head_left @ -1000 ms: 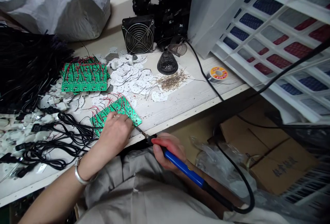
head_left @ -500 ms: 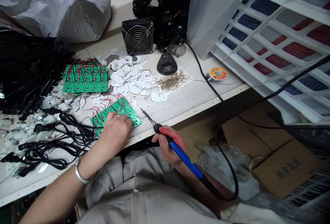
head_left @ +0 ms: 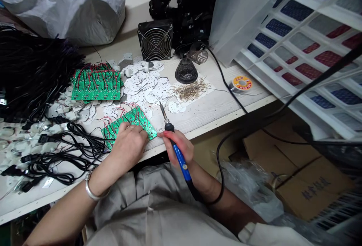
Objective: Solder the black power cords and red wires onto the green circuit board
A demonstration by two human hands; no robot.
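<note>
My left hand lies on the near end of a green circuit board with red wires, fingers curled down and pressing it to the white bench. My right hand grips a blue-handled soldering iron, whose metal tip points up and away over the bench, just right of the board. The iron's black cord loops off to the right. A second green board with red wires lies further back on the left.
White round boards are scattered mid-bench, beside a pile of cut lead clippings. A small black fan, an iron stand and a solder spool stand behind. Black cables lie left; cardboard boxes sit below right.
My right hand has brought the soldering iron up from below the bench edge, and its tip now stands over the bench beside the board. My left hand has stayed on the board.
</note>
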